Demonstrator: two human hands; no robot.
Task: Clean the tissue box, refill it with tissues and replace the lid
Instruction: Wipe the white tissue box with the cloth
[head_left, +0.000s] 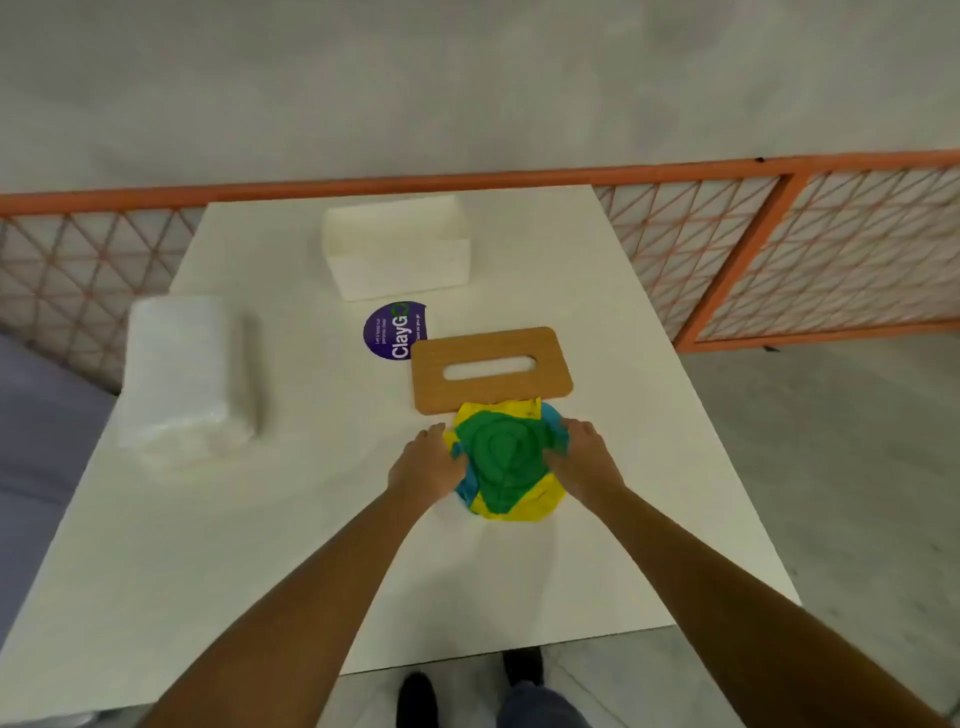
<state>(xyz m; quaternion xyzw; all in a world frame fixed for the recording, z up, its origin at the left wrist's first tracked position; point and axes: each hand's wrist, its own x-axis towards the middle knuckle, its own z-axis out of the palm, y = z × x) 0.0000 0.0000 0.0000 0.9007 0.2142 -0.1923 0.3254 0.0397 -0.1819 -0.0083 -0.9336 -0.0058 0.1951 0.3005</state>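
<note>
Nearest to you, both hands work at the middle of the white table (249, 561). Your left hand (427, 463) grips the left edge of the cleaning cloth (500, 460) with curled fingers, and your right hand (586, 458) grips its right edge the same way. The cloth is bunched between them, flat on the table, green on top with yellow and blue showing. Expect it to be soft and limp: gather it into one fist before wiping. Its far edge meets the near edge of the wooden lid (550, 382), which lies flat with its slot facing up. Treat the lid as light and stiff, and take it by the two short ends. Just beyond the lid's left corner sits a round purple sticker (390, 328). To the left, well apart, rests the wrapped pack of tissues (184, 374). It is likely soft and compressible with a slippery film, so lift it from both long sides. Farthest away stands the white tissue box (400, 260), open and uncovered, near the far table edge. Judge it rigid, light and liable to slide, so steady one wall while wiping. An orange mesh fence (789, 249) runs behind the table.
</note>
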